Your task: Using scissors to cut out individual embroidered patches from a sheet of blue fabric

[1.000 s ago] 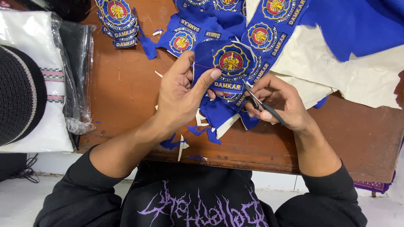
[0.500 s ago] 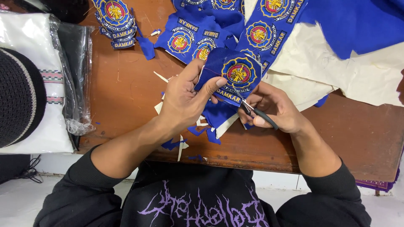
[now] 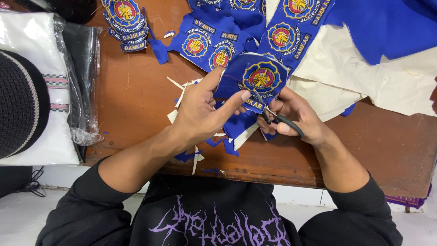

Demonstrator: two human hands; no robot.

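My left hand (image 3: 202, 109) pinches a blue embroidered patch (image 3: 259, 77) with a round yellow and red emblem, thumb on its lower edge, fingers behind it. My right hand (image 3: 296, 116) grips small black-handled scissors (image 3: 277, 117), their blades at the patch's lower right edge. The patch hangs from a long blue strip of uncut patches (image 3: 291, 32) that runs up and to the right. Blue and white trimmings (image 3: 227, 141) lie on the brown wooden table (image 3: 136, 105) beneath my hands.
A stack of cut patches (image 3: 125, 20) lies at the back left. More uncut patch cloth (image 3: 207, 38) lies behind my hands. Cream backing fabric (image 3: 359, 68) and blue cloth (image 3: 382, 23) cover the right. A plastic-wrapped white garment (image 3: 45, 100) and a black knit cap (image 3: 18, 102) sit left.
Both hands have lifted the patch and turned it, so its emblem now sits higher and further back. The scissors have moved along its lower edge.
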